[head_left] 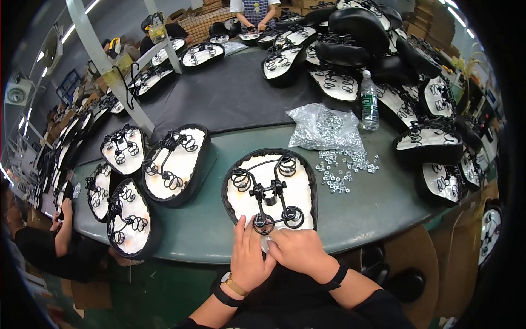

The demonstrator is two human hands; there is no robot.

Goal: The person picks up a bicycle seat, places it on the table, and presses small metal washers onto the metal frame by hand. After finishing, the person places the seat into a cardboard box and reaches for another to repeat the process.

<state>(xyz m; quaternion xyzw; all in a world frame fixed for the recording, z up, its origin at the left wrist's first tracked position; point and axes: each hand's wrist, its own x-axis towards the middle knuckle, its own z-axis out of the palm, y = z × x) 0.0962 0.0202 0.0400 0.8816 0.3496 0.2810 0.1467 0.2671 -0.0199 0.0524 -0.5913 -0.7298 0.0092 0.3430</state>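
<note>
Co-worker at the left edge: a person in a dark sleeve (pixel 38 241) bends beside the table, one hand raised near the stacked saddles; what it holds is too small to tell.
Upturned saddles, left: several bicycle saddles (pixel 174 164) lie underside up near the table's left front edge, black rims around pale shiny bases, each crossed by black wire rails and coil springs.
Table: a green top (pixel 378 203) with a rounded front edge, a dark mat covering its far half.
Left hand: the left hand (pixel 247 253) lies flat on the near end of the saddle, fingers stretched onto the left spring coil; it presses more than grips, nothing closed in it.
Work saddle: the saddle in hand (pixel 269 189) sits underside up at the front edge, right before the person, with a black clamp at its middle and two springs at the near end.
Right hand: the right hand (pixel 298 248) curls, half closed, over the saddle's near rim, touching the left hand; whether a small part sits under its fingers I cannot tell.
Step, as I judge it: fitting or seating hardware at the near spring mount.
Next move calls for: probably steady pressure from the left while the right works fine and close.
Loose washers: small bright metal rings (pixel 345 167) are scattered just right of the saddle, spilling from a clear crinkled plastic bag (pixel 323 127).
Bottle: a clear plastic bottle (pixel 369 101) stands upright behind the bag.
Right edge: more saddles (pixel 430 143), some glossy black and top up.
</note>
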